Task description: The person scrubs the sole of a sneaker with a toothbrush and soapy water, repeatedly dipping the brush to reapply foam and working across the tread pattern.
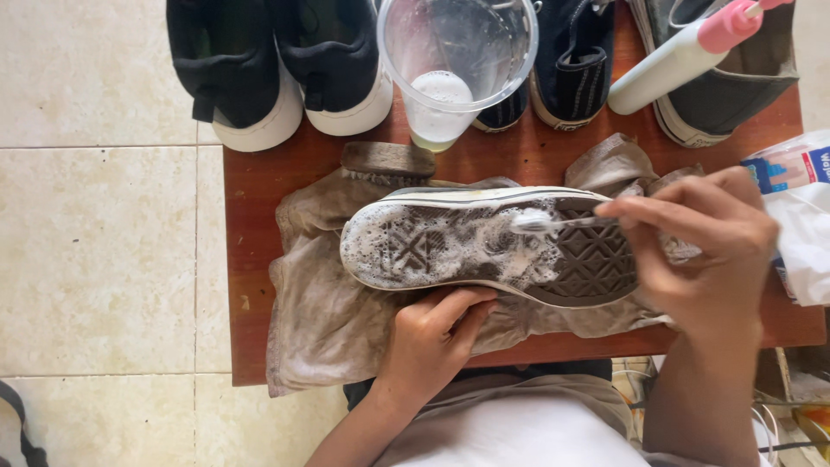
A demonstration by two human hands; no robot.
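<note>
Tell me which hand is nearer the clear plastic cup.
Right. The right hand, holding a small brush, sits below-right of the clear plastic cup; the left hand steadies the shoe, farther down.

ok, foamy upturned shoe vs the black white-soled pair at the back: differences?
The upturned shoe lies sole-up on a dirty grey cloth, lathered; the black white-soled pair sits dry on bare wood. The left hand steadies the first; nothing touches the pair. Both have pale rubber edging.
</note>
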